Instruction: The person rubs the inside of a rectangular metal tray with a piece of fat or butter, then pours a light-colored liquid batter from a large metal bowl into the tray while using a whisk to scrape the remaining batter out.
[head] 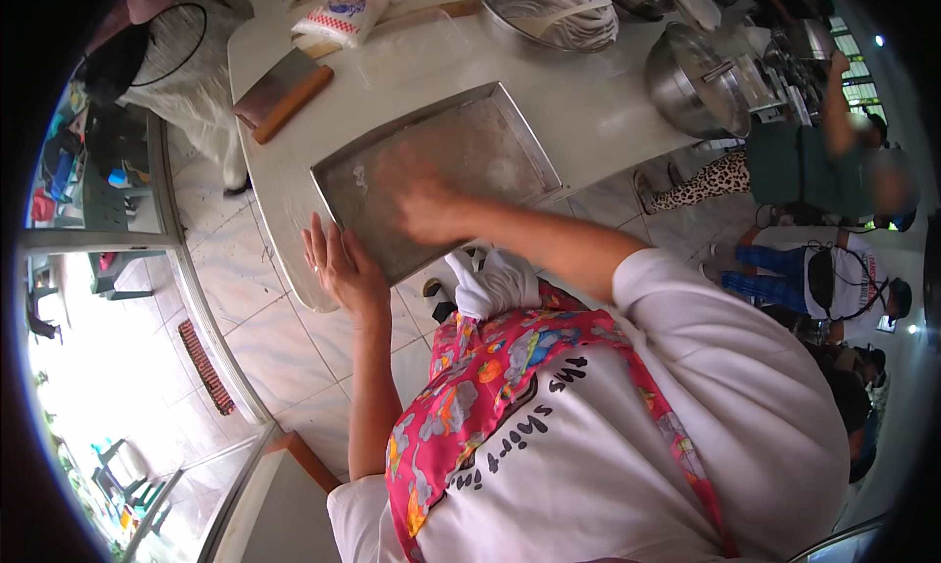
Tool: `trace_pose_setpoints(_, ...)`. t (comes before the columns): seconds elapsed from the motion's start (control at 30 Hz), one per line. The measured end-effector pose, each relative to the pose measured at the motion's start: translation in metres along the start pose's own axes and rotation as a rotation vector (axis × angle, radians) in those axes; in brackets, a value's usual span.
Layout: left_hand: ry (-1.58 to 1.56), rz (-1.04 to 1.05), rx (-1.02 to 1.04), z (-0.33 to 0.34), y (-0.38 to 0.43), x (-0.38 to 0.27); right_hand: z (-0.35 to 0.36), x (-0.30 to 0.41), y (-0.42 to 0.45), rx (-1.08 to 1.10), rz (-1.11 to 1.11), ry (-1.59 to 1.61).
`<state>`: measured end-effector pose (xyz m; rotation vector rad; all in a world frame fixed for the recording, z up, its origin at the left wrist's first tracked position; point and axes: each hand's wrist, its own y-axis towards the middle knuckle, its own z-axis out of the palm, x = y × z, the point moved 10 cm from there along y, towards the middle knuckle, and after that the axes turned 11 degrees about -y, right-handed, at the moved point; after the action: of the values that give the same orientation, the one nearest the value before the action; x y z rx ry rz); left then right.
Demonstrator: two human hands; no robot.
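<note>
A shallow rectangular metal baking tray (470,144) lies at the table's edge in front of me, its inside dull with pale smears. My left hand (344,269) rests flat along the tray's left end, fingers extended. Over the tray's inside is my right hand (423,195), blurred by motion; whether it holds anything cannot be made out. A dough scraper (283,96) with a wooden handle lies on the table beyond the tray, to the left.
A bag of sugar (342,12) lies at the table's far side. Metal bowls stand to the right, one (551,12) with white cream and a spatula, another (691,85) beside it. Other people stand at the right, one (809,166) by the table. Glass doors (173,247) are at the left.
</note>
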<state>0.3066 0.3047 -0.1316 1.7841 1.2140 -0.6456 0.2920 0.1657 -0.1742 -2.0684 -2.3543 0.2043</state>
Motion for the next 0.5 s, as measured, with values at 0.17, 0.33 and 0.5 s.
trace_pose_setpoints(0.17, 0.018, 0.046, 0.003, 0.003, 0.000, -0.003, -0.016, 0.043, 0.013, -0.132, -0.258, 0.253)
trace_pose_setpoints(0.33, -0.067, 0.008, -0.034, -0.003, -0.002, 0.002, 0.012, -0.097, -0.028, 0.071, 0.183, 0.095)
trace_pose_setpoints(0.5, -0.051, -0.005, -0.031, 0.001, -0.002, -0.003, 0.003, -0.135, -0.030, 0.211, 0.367, -0.181)
